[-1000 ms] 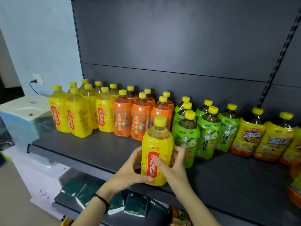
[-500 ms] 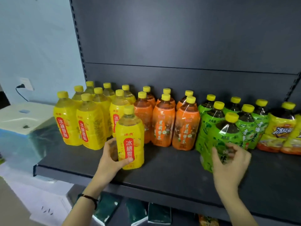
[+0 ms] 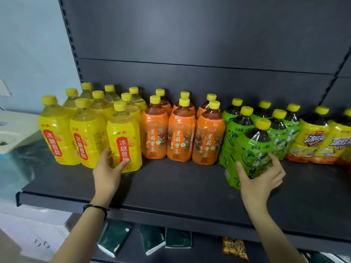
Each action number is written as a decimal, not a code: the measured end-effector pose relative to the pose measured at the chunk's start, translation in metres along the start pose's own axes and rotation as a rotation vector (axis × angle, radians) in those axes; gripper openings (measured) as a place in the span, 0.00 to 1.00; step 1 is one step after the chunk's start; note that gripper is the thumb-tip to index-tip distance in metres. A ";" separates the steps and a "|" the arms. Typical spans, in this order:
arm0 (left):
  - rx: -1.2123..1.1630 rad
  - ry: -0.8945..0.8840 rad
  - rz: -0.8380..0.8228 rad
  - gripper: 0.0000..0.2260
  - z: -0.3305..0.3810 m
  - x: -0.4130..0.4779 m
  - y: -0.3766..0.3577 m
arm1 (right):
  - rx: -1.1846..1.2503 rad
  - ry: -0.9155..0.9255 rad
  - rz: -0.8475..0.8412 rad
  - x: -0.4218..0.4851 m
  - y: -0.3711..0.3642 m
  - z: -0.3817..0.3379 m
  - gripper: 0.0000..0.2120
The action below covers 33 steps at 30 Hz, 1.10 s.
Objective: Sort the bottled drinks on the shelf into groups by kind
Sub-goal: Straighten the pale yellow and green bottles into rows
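Shift: the yellow bottle (image 3: 124,141) has gone from standing alone toward the front of the shelf (image 3: 180,186) into the front row of the yellow group (image 3: 57,133), left of centre in the frame.
Left hand (image 3: 106,173): wrapped round the yellow bottle's lower part, with the thumb across the red label and the fingers behind its left side.
Yellow bottle, place: upright, just beside the orange bottles (image 3: 181,137) on its right, close against a yellow neighbour on its left.
Right hand (image 3: 260,179): cupped round the base of the green bottle (image 3: 254,149), thumb on its left, fingers spread round its right.
Green bottle, place: right of centre, forward of the green group (image 3: 237,126), nearest of them to the shelf's front edge.
Risk, left: letting go with a sideways drag would likely rock the yellow bottle into the orange row.
Risk, right: the grip is low on a tall bottle, so a quick push back could tip it into its tightly packed neighbours. Pulled forward, it could go off the edge.
Step, as judged: yellow nearly placed, green next to be tucked in.
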<state>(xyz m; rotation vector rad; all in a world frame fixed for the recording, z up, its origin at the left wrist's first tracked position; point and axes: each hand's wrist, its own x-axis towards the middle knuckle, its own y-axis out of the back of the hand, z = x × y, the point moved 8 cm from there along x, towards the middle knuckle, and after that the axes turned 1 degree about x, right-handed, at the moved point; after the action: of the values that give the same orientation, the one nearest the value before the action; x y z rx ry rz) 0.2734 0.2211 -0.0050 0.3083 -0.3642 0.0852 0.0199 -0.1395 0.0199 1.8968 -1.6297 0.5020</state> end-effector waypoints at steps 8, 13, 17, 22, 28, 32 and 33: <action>0.022 0.030 0.035 0.30 0.000 0.000 0.011 | 0.010 0.001 -0.036 -0.002 0.002 0.002 0.40; 0.034 0.043 0.134 0.36 0.003 -0.008 0.015 | 0.075 -0.063 -0.056 -0.002 0.001 0.007 0.43; 0.141 -0.032 0.181 0.47 0.022 -0.006 0.003 | 0.079 -0.083 -0.046 -0.003 0.001 0.007 0.43; 0.172 -0.023 0.216 0.46 0.022 0.003 0.003 | 0.086 -0.103 -0.027 -0.006 0.000 0.006 0.42; 0.175 -0.043 0.196 0.45 0.014 0.008 0.010 | 0.084 -0.113 -0.020 -0.009 -0.002 0.002 0.41; 0.107 -0.074 0.118 0.44 0.037 0.016 -0.007 | 0.126 -0.193 0.034 -0.003 0.013 0.009 0.40; 0.094 -0.042 0.118 0.42 0.028 0.009 -0.002 | 0.164 -0.215 0.023 -0.006 0.012 0.009 0.39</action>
<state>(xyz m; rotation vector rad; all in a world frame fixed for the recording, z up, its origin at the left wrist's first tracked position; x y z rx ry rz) 0.2725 0.2112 0.0226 0.3823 -0.4207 0.2125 0.0063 -0.1419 0.0120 2.1167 -1.7958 0.4665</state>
